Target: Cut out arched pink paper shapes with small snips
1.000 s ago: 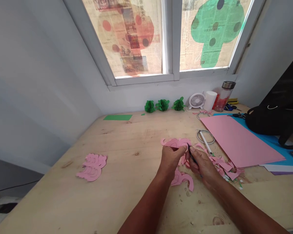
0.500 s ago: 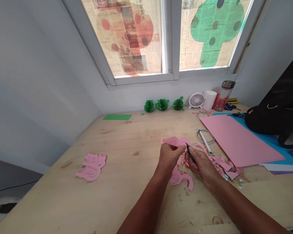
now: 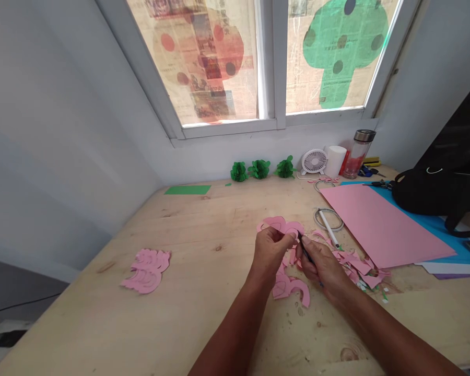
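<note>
Pinched between the thumb and fingers of my left hand (image 3: 272, 249) is a curved pink paper piece (image 3: 276, 223) with drawn lines. My right hand (image 3: 321, 262) is closed round a dark, slim tool (image 3: 306, 251), whose tip meets the paper beside my left thumb; its exact kind is hard to make out. More pink cutouts (image 3: 282, 286) lie on the wooden table just below my hands. Pink paper scraps (image 3: 356, 263) are heaped to the right of my right hand. A stack of pink cutouts (image 3: 147, 271) rests at the left.
Pink sheets (image 3: 384, 224) lie over blue ones at the right, beside a black bag (image 3: 434, 196). A white pen (image 3: 329, 228) rests across a coiled ring. Along the wall stand green paper shapes (image 3: 259, 168), a small fan (image 3: 314, 161) and a glass bottle (image 3: 359, 154).
The pink piece has tilted slightly in my left hand, showing more of its drawn surface. Both hands stay in nearly the same place, and the view has shifted a little.
</note>
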Demonstrator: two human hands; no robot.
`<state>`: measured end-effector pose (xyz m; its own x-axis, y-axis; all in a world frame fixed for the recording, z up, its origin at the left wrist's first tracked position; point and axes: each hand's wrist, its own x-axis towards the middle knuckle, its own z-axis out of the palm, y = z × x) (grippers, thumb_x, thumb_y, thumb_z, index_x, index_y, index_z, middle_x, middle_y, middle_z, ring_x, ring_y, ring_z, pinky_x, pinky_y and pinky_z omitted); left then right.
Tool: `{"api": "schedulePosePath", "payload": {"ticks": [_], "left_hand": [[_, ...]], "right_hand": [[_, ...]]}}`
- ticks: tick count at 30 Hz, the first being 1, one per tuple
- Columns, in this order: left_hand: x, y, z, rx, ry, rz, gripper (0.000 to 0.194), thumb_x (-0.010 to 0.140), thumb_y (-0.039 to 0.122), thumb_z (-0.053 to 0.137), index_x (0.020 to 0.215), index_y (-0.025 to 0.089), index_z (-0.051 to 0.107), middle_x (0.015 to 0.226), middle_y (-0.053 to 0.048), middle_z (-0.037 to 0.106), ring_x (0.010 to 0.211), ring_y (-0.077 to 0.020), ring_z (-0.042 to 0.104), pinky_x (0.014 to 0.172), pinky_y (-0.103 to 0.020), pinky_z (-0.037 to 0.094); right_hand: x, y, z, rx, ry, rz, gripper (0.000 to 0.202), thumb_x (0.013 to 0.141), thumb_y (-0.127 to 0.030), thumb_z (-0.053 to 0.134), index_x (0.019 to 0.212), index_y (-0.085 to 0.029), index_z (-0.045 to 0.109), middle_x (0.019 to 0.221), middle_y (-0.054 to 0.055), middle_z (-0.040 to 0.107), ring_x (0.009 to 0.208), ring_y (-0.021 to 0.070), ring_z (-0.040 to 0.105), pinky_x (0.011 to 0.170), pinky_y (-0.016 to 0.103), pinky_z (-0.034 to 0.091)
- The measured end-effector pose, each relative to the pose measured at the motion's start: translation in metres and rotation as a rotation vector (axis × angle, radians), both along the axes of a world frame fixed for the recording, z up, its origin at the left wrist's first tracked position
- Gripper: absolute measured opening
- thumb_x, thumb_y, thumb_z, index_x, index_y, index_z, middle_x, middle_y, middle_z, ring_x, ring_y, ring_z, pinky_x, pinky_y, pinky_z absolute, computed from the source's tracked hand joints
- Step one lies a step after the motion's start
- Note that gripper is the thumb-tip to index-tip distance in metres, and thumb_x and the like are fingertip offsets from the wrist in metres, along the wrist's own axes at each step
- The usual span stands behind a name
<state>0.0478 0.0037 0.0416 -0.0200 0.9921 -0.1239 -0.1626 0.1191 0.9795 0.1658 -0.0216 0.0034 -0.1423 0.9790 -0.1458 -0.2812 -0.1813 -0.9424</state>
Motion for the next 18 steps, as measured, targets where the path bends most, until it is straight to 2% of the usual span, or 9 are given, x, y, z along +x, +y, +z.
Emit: {"api": "schedulePosePath", "payload": {"ticks": [13,18], "left_hand": [[0.0006,0.0002,-0.0057,0.043,-0.091,-0.021,0.020,0.060,0.027,0.070,0.054,0.014,0.055,0.053,-0.004,0.064,0.053,-0.0120,0.056,0.061,-0.026,0.043],[0.0010,0.0006,-0.0054,0.045,-0.095,-0.025,0.019,0.060,0.025,0.069,0.054,0.015,0.055,0.051,-0.003,0.063,0.050,-0.0122,0.055,0.058,-0.026,0.043]], "right_hand": [[-0.0018,-0.0015,0.0011,-0.005,0.005,-0.001,0.046,0.080,-0.059,0.053,0.062,-0.017,0.052,0.036,-0.010,0.027,0.034,0.0042,0.015,0.035,0.019,0.012],[-0.0021,-0.0023,0.0017,-0.021,0.015,0.002,0.045,0.081,-0.058,0.053,0.063,-0.017,0.052,0.037,-0.010,0.027,0.035,0.0047,0.015,0.035,0.019,0.012]]}}
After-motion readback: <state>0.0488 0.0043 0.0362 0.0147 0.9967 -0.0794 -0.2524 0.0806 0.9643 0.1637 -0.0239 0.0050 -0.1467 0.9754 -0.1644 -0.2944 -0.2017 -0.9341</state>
